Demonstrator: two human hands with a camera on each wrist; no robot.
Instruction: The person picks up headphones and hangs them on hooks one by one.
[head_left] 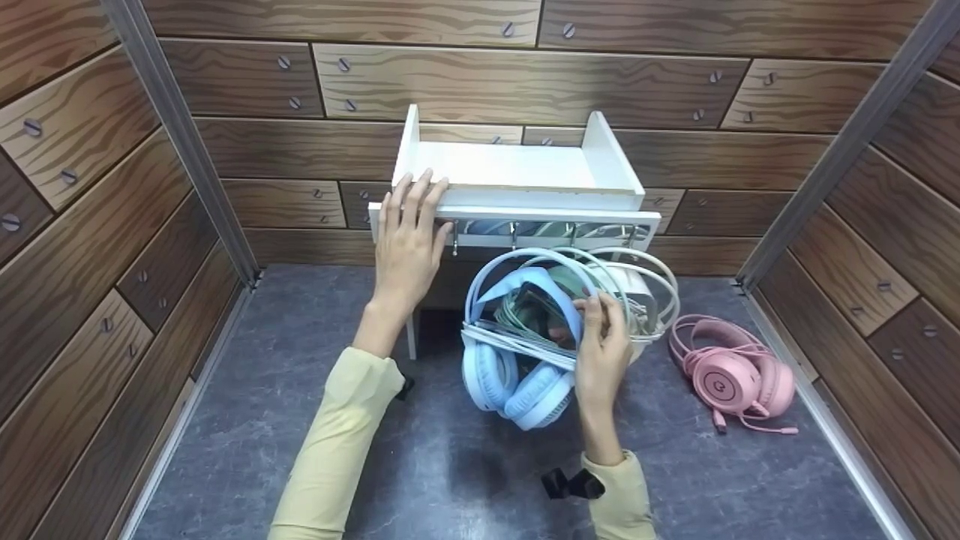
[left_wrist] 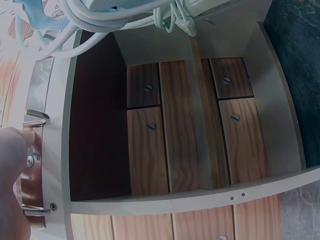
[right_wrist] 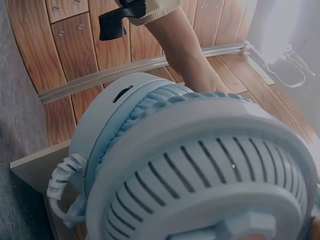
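Seemingly midway: at the white wooden rack point(head_left: 517, 166), right hand point(head_left: 604, 346) grips blue plastic headset point(head_left: 538, 397), left hand point(head_left: 407, 251) rests straight-fingered; rightward, 1 pink plastic headset point(head_left: 726, 379) lies unhung.

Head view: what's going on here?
A person's right hand holds a light-blue headset by its headband, in front of a white rack with hooks. The left hand rests on the rack's left end. Whether the headband touches a hook is unclear. A pink headset lies on the gray surface at right.
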